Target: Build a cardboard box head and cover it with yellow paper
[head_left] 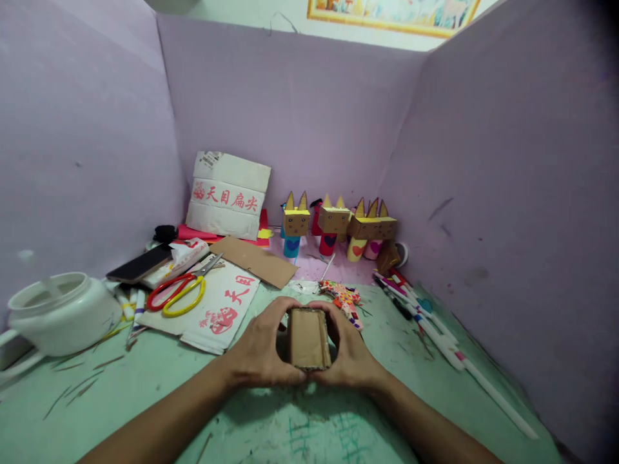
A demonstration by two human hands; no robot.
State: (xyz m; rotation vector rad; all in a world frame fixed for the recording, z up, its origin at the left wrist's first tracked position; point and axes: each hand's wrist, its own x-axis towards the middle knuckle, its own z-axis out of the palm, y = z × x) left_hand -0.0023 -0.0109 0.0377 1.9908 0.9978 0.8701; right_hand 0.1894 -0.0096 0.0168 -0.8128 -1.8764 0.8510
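Note:
Between both hands, above the green tabletop, is a small brown cardboard box (pixel 308 338) with rough cut edges. My left hand (pixel 264 345) curves round its left side, thumb at the near edge and fingers at the far edge. My right hand (pixel 351 348) grips it the same way from the right. Just beyond the right fingers lies a patterned, colourful paper piece (pixel 343 296). Scissors (pixel 184 293) with red and yellow handles rest on printed white cardboard (pixel 227 306) to the left.
Cat-eared cardboard figures (pixel 296 225) on coloured tubes stand at the back. A flat brown cardboard sheet (pixel 258 261) and a white printed box panel (pixel 227 196) are back left. A white teapot-like pot (pixel 65 316) stands left; markers (pixel 435 322) lie right. Lilac walls (pixel 290 109) surround the table.

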